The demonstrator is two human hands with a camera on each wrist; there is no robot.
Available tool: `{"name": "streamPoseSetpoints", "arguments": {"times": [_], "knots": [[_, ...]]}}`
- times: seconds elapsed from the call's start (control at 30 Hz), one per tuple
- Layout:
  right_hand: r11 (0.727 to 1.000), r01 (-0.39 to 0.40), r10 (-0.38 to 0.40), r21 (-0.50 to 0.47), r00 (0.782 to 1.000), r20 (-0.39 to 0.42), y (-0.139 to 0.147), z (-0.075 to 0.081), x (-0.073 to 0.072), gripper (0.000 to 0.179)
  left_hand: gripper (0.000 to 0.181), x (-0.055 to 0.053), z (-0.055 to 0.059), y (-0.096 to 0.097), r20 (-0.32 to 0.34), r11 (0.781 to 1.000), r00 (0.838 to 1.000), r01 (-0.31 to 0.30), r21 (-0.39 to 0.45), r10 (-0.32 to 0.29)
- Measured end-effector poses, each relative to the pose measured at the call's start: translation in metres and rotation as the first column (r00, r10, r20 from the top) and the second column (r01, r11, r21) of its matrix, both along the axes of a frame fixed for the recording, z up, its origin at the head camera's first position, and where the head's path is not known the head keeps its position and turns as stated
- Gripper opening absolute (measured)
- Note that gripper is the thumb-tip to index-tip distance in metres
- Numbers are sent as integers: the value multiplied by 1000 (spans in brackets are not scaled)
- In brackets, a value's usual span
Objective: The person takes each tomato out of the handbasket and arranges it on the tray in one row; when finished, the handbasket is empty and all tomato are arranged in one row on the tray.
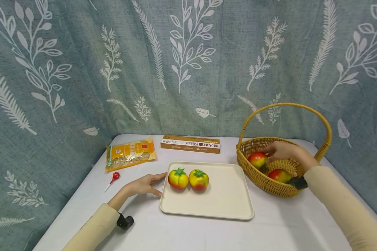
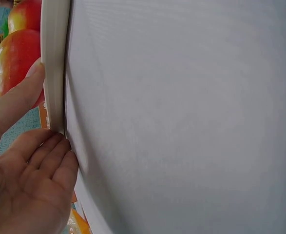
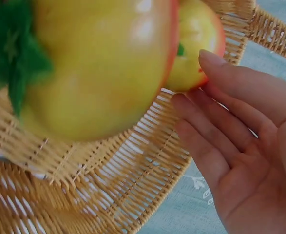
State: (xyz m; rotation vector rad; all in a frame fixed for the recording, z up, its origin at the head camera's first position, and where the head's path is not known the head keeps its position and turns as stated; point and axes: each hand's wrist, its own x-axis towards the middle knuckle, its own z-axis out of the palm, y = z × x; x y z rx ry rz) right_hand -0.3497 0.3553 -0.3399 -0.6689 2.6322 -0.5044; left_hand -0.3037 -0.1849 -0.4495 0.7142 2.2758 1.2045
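My left hand touches the left edge of the cream tray, thumb and fingertips spread along its rim. On the tray sit two yellow-red toy tomatoes, a left toy tomato and a right toy tomato, both with green leafy tops. Inside the wicker basket, my right hand holds a red-yellow toy tomato by its side, thumb in front and fingers partly hidden behind it. Nearer the basket's front lies another toy tomato, large and close in the right wrist view.
A tall handle arches over the basket. Along the back stands a brown pasta box. To the left lie an orange food packet and a red lollipop. A patterned curtain hangs behind the white table.
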Motion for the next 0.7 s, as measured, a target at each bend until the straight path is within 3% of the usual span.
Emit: {"name": "streamPoseSetpoints", "arguments": {"times": [0.23, 0.53, 0.7], "knots": [[997, 2, -3, 76, 1000, 10, 4, 0, -3, 58, 86, 0, -2, 0, 3, 1000, 1000, -18, -14, 18], [998, 42, -41, 37, 999, -10, 3, -1, 1, 62, 86, -1, -3, 1, 11, 1000, 1000, -29, -6, 29], [1000, 5, -5, -2, 999, -48, 8, -2, 5, 59, 86, -1, -2, 1, 8, 999, 999, -31, -17, 31]]}}
